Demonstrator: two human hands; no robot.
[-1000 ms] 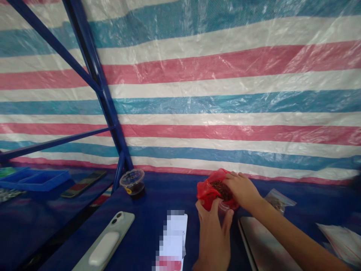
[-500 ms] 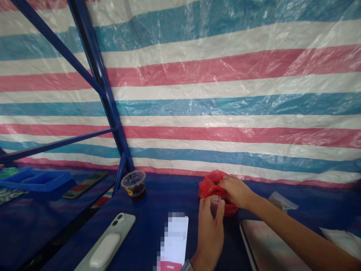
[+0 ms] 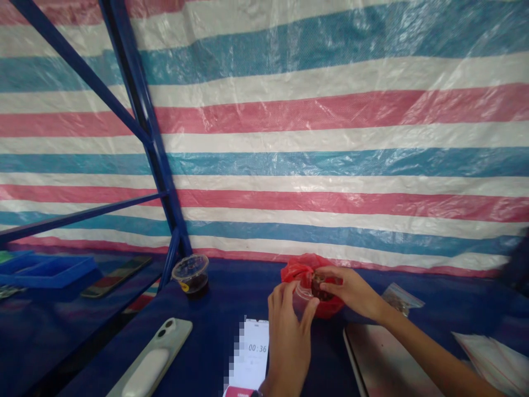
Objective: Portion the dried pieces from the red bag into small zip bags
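Observation:
My left hand [image 3: 288, 339] comes up from below and holds a small clear plastic cup [image 3: 303, 299], tilted with its mouth toward a red plastic bag [image 3: 309, 273]. The bag lies on the blue-covered table [image 3: 215, 298], and dark brown granules [image 3: 319, 288] show at its opening. My right hand [image 3: 346, 290] reaches in from the right, its fingers pinching the bag's mouth beside the cup. The cup's inside is hard to see behind my fingers.
A phone showing a 00:36 timer [image 3: 252, 353] and a pale-cased phone [image 3: 151, 358] lie left of my hands. A clear cup of dark material [image 3: 192, 274] stands by the blue metal frame [image 3: 152, 149]. A small zip bag [image 3: 403, 299] and a silver laptop [image 3: 384, 358] lie right.
My hands have moved left and closer together. The cup now tilts toward the bag's opening, and more of the brown granules show. The timer phone's screen now reads clearly.

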